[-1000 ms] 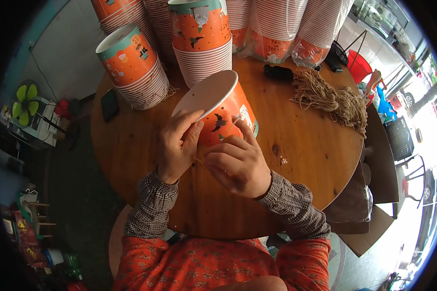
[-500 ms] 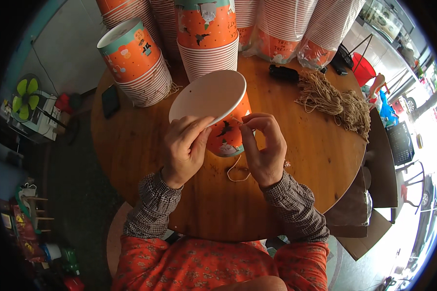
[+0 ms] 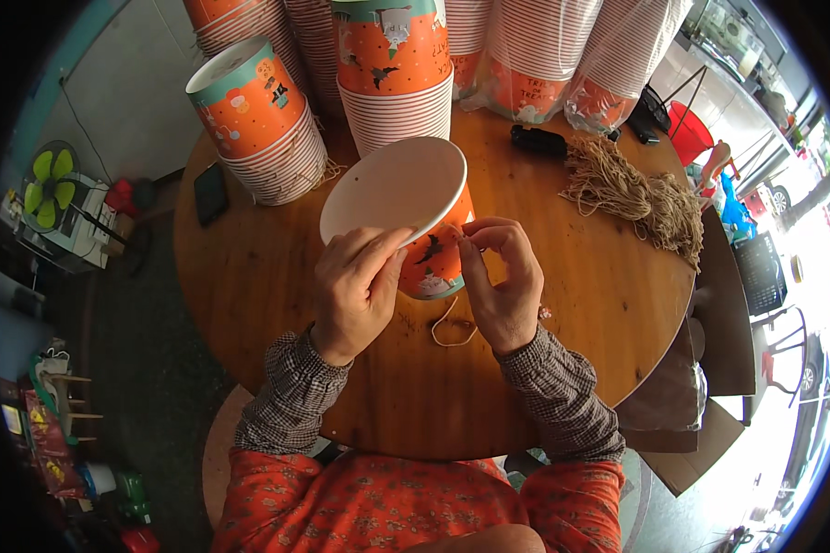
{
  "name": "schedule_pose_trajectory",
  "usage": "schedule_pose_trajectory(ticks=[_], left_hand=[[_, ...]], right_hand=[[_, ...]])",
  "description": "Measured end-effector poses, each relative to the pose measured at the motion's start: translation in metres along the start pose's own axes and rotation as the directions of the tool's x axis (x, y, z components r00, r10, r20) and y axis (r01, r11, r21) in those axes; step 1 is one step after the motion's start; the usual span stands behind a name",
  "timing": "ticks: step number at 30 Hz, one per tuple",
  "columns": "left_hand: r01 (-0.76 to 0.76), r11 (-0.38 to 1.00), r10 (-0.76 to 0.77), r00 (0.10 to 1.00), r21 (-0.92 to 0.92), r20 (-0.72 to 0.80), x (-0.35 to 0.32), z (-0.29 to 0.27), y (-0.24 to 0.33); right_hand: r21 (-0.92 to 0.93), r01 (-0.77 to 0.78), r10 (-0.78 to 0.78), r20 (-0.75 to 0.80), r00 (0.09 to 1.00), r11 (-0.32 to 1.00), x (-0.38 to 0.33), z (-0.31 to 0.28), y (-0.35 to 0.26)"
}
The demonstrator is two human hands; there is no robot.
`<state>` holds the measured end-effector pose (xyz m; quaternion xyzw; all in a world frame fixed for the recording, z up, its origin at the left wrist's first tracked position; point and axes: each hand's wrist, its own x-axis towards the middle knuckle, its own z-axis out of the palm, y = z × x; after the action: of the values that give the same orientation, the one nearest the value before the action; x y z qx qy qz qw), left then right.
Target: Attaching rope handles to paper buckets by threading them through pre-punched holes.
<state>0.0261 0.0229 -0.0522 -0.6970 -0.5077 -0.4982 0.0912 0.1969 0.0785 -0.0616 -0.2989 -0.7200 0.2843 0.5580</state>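
Note:
An orange paper bucket point(image 3: 392, 189) with a white inside is tilted over the table, its mouth facing up and to the left. A small dark hole shows in its inner wall. My left hand point(image 3: 355, 286) is closed on the near rim, thumb outside. Beside the printed outer wall, my right hand point(image 3: 503, 281) pinches what looks like the end of a beige string, mostly hidden by the fingertips. A loop of this string point(image 3: 450, 344) shows below the bucket, between my hands.
Stacked orange buckets point(image 3: 263, 111) line the table's far side, some in clear plastic bags point(image 3: 535, 55). A bundle of beige strings point(image 3: 632, 189) lies at right, near a black object point(image 3: 538, 140). A dark phone point(image 3: 210, 194) lies at left. Open cardboard point(image 3: 696, 447) stands by the right edge.
The bucket has shifted down very slightly with my left hand. My right fingertips stay at its wall, and the string end that showed beside them is now less visible.

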Motion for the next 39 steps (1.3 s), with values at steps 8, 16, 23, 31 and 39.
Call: schedule_pose_trajectory(ticks=[8, 16, 23, 31, 39], left_hand=[[-0.013, 1.0, 0.013, 1.0, 0.024, 0.005, 0.001, 0.001, 0.002], [-0.035, 0.998, 0.034, 0.999, 0.059, 0.011, 0.001, 0.001, 0.004], [-0.03, 0.997, 0.029, 0.999, 0.077, 0.021, -0.001, 0.002, 0.003], [-0.07, 0.992, 0.066, 0.997, 0.106, 0.049, -0.001, 0.002, 0.007], [-0.081, 0.994, 0.064, 0.976, 0.069, 0.21, 0.009, -0.002, 0.018]], right_hand=[[-0.001, -0.009, 0.009, 0.001, 1.0, 1.0, 0.0, 0.001, 0.002], [0.001, -0.001, 0.001, 0.031, 1.0, 1.0, -0.001, 0.002, 0.003], [-0.004, 0.015, -0.014, 0.06, 0.998, 1.0, -0.002, 0.002, 0.001], [-0.003, -0.004, 0.004, 0.047, 0.999, 1.0, 0.001, -0.001, 0.006], [0.076, -0.2, 0.192, 0.106, 0.976, 0.977, -0.004, 0.003, 0.018]])
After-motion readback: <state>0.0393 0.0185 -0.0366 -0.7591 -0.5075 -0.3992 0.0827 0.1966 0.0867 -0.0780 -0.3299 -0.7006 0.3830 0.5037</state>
